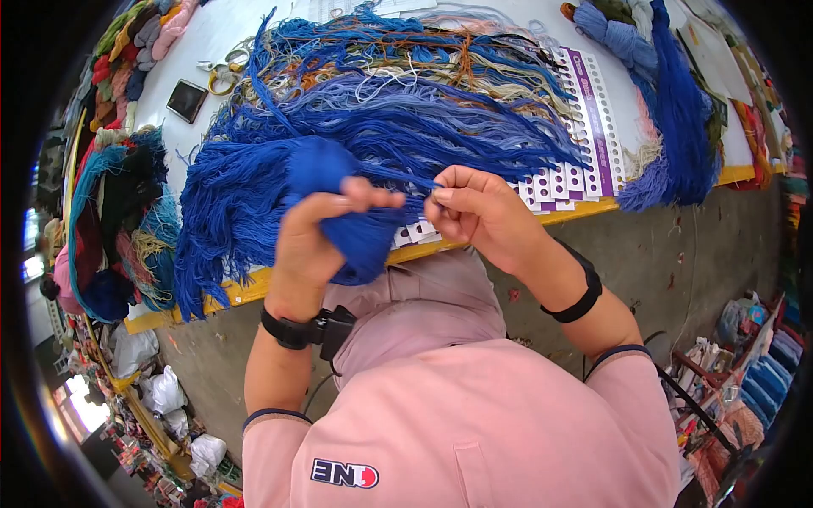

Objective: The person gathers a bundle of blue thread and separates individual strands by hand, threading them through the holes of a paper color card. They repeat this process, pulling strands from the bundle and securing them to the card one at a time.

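A thick bundle of bright blue thread (360,245) hangs over my left hand (326,229), blurred by motion, with the thumb and fingers around part of it. To the right, the thumb and index finger of my right hand (470,207) pinch the end of a blue strand that stretches from the bundle. Beneath and beyond both hands, long strands in dark blue, light blue, cream and orange (381,110) spread over the table. White and purple cards with punched holes (593,127) lie under the strands, their right edges showing.
The white table (627,102) has a yellow front edge (576,210). A phone (187,101) and scissors (223,78) lie at the upper left. Coloured yarn hangs at the left (127,212) and blue yarn at the right (677,110). Plastic bags (165,391) stand lower left.
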`<state>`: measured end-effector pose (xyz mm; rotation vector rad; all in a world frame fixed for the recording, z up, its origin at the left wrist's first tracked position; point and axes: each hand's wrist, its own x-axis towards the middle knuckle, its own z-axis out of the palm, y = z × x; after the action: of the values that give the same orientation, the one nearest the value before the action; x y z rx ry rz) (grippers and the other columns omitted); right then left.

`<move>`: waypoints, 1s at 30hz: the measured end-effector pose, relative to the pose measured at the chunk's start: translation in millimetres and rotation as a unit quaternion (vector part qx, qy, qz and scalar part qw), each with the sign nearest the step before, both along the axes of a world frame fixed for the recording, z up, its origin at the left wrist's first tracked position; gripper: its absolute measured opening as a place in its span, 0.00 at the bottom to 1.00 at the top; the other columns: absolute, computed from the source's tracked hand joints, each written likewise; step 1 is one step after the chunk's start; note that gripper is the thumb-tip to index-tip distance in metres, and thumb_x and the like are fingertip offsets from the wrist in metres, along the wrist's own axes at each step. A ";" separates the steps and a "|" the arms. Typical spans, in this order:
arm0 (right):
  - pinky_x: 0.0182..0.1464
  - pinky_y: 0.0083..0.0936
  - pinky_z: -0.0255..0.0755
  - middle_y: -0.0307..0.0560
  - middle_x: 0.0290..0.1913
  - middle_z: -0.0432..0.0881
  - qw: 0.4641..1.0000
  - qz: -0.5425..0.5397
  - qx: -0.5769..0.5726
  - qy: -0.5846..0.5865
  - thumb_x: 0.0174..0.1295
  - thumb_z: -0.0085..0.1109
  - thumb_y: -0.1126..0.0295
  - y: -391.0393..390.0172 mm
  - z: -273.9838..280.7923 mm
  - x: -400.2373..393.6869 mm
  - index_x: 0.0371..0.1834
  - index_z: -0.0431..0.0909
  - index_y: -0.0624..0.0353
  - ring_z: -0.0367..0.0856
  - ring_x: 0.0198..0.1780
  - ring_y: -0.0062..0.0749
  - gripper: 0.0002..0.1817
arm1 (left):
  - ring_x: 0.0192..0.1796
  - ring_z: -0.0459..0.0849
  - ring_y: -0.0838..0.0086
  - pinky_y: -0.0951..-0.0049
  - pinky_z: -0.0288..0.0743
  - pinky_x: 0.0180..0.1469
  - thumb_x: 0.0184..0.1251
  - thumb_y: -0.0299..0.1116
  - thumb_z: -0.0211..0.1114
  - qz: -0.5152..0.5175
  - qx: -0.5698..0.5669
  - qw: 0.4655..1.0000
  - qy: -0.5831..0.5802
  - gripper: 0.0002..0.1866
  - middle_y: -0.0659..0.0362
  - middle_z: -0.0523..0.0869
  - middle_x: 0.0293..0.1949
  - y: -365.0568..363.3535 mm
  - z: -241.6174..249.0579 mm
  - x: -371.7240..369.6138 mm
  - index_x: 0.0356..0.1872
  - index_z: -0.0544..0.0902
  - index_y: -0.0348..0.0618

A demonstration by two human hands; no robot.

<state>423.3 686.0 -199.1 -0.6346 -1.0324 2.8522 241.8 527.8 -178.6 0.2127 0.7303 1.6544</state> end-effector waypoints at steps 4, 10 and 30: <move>0.43 0.17 0.72 0.44 0.36 0.81 0.944 0.108 0.306 -0.059 0.69 0.55 0.72 8.4 15.8 11.6 0.42 0.79 0.61 0.78 0.37 0.23 0.05 | 0.37 0.74 0.79 0.73 0.71 0.51 0.66 0.22 0.58 0.147 0.178 0.963 -0.143 0.23 0.58 0.73 0.46 -25.1 41.5 -49.6 0.63 0.71 0.36; 0.62 0.39 0.70 0.59 0.51 0.80 0.961 -0.219 0.021 0.170 0.69 0.49 0.69 56.2 48.4 43.3 0.43 0.78 0.67 0.78 0.56 0.42 0.12 | 0.31 0.72 0.80 0.73 0.70 0.53 0.65 0.22 0.58 0.287 0.151 0.946 -0.002 0.31 0.51 0.77 0.57 -109.1 51.7 -174.2 0.69 0.61 0.26; 0.30 0.37 0.70 0.45 0.21 0.79 0.736 0.120 0.666 -0.023 0.66 0.54 0.71 55.8 0.7 31.5 0.38 0.74 0.56 0.80 0.27 0.46 0.03 | 0.32 0.81 0.79 0.79 0.79 0.33 0.69 0.26 0.59 -0.116 -0.331 0.936 0.003 0.15 0.51 0.86 0.40 51.4 14.9 42.0 0.53 0.79 0.27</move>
<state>454.7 741.8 -198.4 -0.3615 -2.7156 1.3951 283.8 579.1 -163.7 -0.1744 1.1753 1.1089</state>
